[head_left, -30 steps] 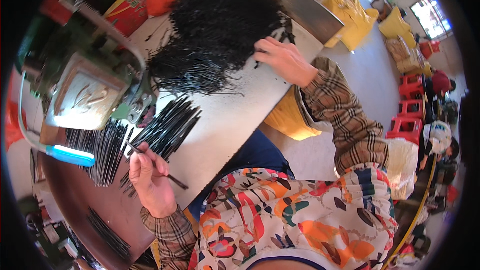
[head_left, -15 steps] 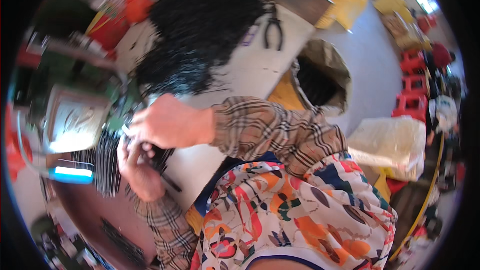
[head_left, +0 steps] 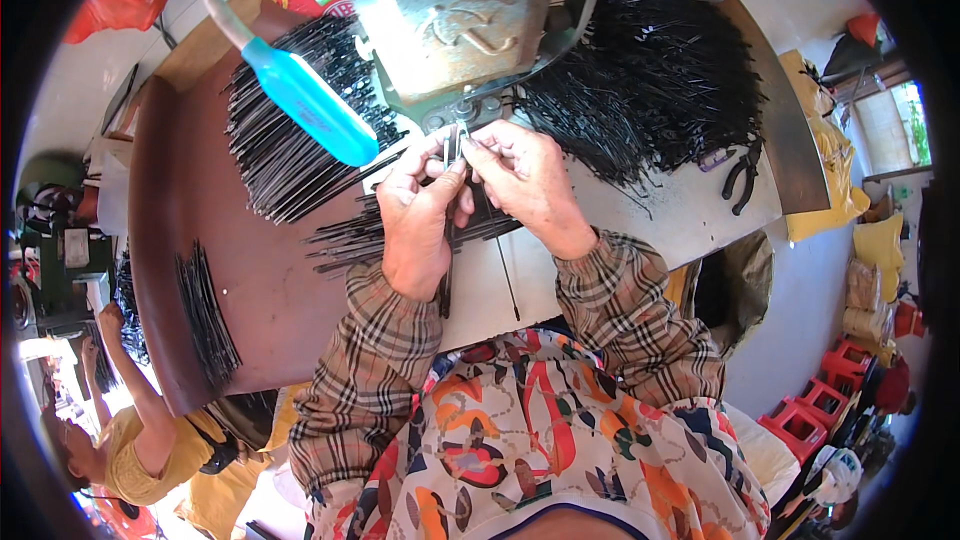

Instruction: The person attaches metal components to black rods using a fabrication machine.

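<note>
Both hands meet just below the head of a green press machine [head_left: 455, 25], their fingertips close together. My left hand [head_left: 420, 210] is closed on thin black rods [head_left: 446, 290], whose lower ends hang below the palm. Between the thumb and fingers of my right hand [head_left: 530, 185] is pinched the top of another slim piece; a single black rod [head_left: 507, 275] runs down beneath this hand. The small tips at the fingers are partly hidden. Right under my hands lies a loose bunch of black rods [head_left: 350, 240].
A blue-cased lamp [head_left: 310, 105] hangs over a row of rods [head_left: 290, 160]. To the right are a big black heap of rods [head_left: 650, 80] and black-handled pliers [head_left: 741, 180]. A small bundle [head_left: 207, 310] lies on the brown sheet. Another person [head_left: 140, 430] works at far left; red stools [head_left: 825, 395] stand right.
My view has swung left, so the press and both hands now appear nearer the middle. The hands have gone from overlapping to side by side, still at the press.
</note>
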A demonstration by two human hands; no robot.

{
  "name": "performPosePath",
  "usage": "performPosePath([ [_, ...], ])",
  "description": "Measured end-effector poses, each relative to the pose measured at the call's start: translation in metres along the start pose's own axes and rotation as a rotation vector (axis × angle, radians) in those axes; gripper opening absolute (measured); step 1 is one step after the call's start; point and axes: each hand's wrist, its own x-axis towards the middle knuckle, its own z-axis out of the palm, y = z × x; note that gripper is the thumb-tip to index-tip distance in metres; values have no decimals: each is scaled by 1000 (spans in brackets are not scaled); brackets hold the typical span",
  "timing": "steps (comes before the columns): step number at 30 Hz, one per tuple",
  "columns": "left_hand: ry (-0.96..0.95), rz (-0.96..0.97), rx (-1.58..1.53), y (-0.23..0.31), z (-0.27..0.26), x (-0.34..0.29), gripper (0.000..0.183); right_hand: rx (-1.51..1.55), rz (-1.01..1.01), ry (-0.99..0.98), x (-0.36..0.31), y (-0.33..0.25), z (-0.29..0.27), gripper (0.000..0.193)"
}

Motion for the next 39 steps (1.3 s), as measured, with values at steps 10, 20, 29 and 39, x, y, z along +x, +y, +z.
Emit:
performPosePath([
  [10, 28, 6, -29, -5, -1, 3, 38, 10, 47, -7, 1, 8, -2, 12],
  [20, 107, 54, -33, -7, 8, 4, 35, 194, 72, -54, 1, -7, 3, 11],
  [29, 104, 146, -1, -3, 16, 21, 34, 209, 107, 25, 16, -2, -2, 13],
  [39, 62, 142, 134, 0, 14, 21, 32, 340, 164, -29, 20, -4, -7, 13],
])
